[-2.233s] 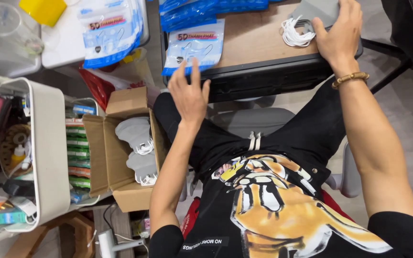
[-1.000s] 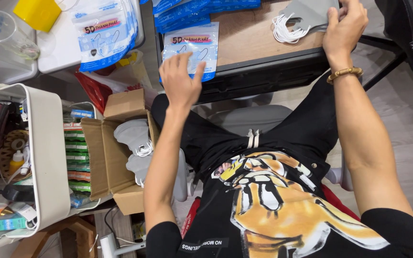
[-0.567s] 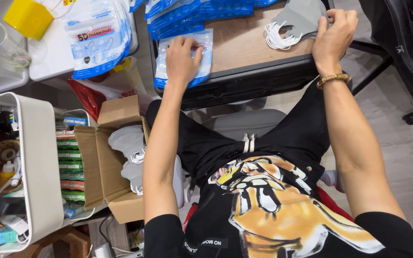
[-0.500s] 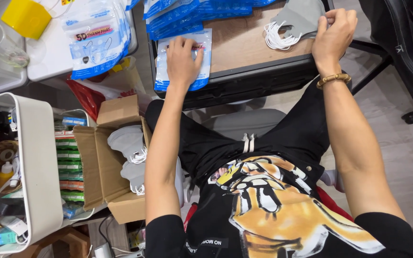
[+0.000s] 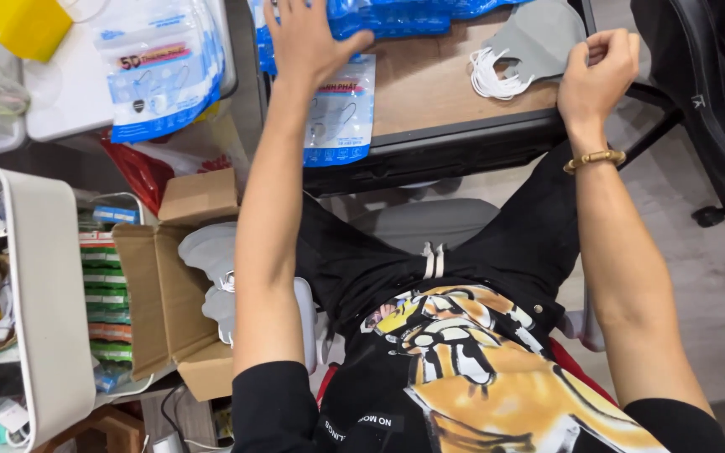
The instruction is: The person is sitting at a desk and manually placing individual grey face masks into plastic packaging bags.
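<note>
My left hand (image 5: pixel 308 38) lies flat, fingers spread, on a stack of blue plastic packets (image 5: pixel 396 15) at the far side of the wooden table (image 5: pixel 430 88). A single blue-and-clear mask packet (image 5: pixel 341 113) lies just under that hand, reaching to the table's near edge. My right hand (image 5: pixel 602 71) is curled at the edge of a grey face mask (image 5: pixel 539 38) with white ear loops (image 5: pixel 488 77), and appears to pinch the mask's edge. A gold bracelet (image 5: pixel 595 158) sits on that wrist.
An open cardboard box (image 5: pixel 174 289) holding grey masks stands left of my lap. A white bin (image 5: pixel 48 294), stacked green packets (image 5: pixel 106 294), a bag of masks (image 5: pixel 161 67) on a white surface and a yellow container (image 5: pixel 23 25) lie further left. A black chair (image 5: pixel 706 101) stands right.
My left hand rose from above my lap to the single packet, then further onto the blue stack. My right hand stayed at the grey mask. The camera tilted toward the table.
</note>
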